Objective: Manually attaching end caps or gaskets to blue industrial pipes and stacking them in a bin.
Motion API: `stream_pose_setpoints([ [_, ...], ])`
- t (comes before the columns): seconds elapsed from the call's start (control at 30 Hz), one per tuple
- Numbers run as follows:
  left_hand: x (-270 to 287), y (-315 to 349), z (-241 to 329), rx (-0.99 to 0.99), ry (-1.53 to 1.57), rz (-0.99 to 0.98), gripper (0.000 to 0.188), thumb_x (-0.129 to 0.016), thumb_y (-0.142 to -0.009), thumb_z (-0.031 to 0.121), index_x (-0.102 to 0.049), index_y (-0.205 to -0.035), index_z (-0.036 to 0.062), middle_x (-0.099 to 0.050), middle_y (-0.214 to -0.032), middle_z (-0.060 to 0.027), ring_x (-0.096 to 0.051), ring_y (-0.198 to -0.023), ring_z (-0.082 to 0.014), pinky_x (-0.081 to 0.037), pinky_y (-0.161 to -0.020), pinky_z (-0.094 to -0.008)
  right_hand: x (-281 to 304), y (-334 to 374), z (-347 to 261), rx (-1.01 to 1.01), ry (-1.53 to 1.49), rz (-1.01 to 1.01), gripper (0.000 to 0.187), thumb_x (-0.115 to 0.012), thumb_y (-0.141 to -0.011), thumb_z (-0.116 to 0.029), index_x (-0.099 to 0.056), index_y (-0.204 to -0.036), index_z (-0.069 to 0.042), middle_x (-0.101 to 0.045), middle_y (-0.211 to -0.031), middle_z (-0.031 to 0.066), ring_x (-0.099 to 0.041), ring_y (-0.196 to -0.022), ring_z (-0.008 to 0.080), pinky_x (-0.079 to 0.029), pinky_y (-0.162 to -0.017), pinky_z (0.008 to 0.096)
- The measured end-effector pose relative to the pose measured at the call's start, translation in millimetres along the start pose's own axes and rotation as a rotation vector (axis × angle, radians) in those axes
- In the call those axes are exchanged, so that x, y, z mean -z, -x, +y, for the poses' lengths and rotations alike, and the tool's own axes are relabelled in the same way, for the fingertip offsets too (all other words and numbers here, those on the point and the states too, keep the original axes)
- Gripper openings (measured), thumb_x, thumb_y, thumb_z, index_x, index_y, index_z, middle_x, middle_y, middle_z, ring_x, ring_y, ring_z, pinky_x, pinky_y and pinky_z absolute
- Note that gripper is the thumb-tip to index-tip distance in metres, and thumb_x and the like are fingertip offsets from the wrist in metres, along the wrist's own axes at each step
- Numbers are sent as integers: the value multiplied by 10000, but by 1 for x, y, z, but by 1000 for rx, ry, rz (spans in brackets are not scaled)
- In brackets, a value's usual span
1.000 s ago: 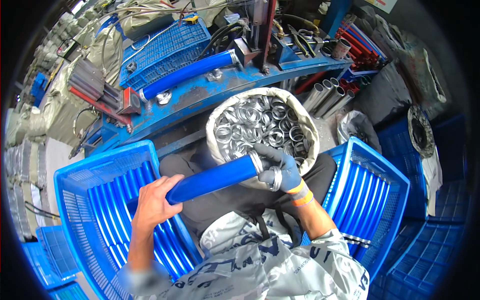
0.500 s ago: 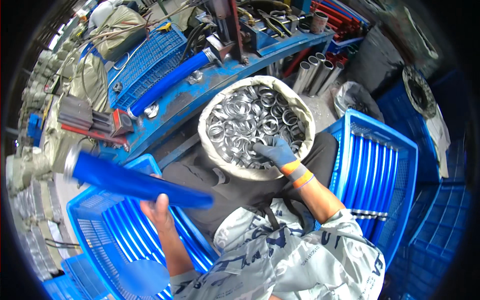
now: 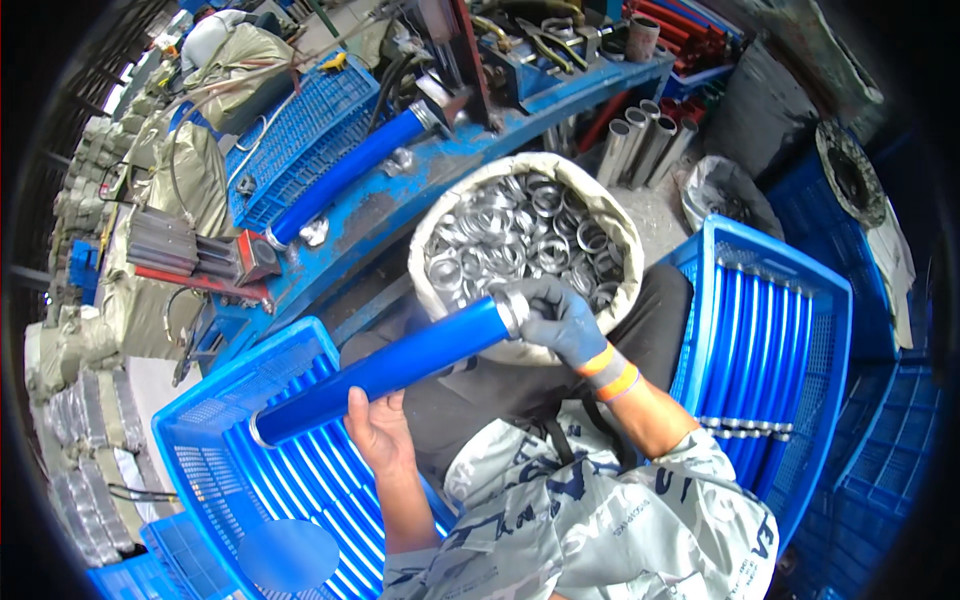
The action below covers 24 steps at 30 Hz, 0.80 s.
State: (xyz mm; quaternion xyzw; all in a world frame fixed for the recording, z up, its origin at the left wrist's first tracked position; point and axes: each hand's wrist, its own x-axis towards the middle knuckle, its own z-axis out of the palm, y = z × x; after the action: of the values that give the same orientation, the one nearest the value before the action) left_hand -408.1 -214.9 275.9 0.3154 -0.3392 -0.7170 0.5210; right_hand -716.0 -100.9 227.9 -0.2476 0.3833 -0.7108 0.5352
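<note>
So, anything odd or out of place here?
Mildly: the right hand wears a gray glove while the left hand is bare. Also, a smooth oval blur hides part of the left crate, perhaps an image flaw.

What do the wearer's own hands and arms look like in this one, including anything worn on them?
The right hand wears a dark blue-grey glove with an orange-and-grey banded cuff; the left hand is ungloved. The right sleeve is pale grey with dark print, ending near the elbow.

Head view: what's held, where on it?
Long glossy blue tube: bare left hand supports it near its middle; gloved right hand grips the silver metal ring at its right end.
</note>
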Motion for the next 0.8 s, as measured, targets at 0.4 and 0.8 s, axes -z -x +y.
stream_pose_setpoints([
  [0.4, 0, -16, -8, -112, -13, 71, 445, -763, -1074, 185, -630, -1483, 67, -740, -1382, -169, -754, -1258, -351, -651, -1050, -545, -21, -30, -28, -245, 240, 12, 752, -832, -937, 42, -550, -1632, 86, -758, -1411, 116, -738, -1219, 180, -609, -1066, 354],
  [0.8, 74, -34, 57, -93, 288, 235, 670, -746, -1112, 455, -573, -1588, 17, -618, -1622, -164, -587, -1511, -295, -484, -1279, -489, -128, -337, -12, 411, 935, -194, 677, -809, -1026, -381, -619, -1603, -80, -649, -1591, 156, -654, -1408, 369, -490, -1214, 464],
])
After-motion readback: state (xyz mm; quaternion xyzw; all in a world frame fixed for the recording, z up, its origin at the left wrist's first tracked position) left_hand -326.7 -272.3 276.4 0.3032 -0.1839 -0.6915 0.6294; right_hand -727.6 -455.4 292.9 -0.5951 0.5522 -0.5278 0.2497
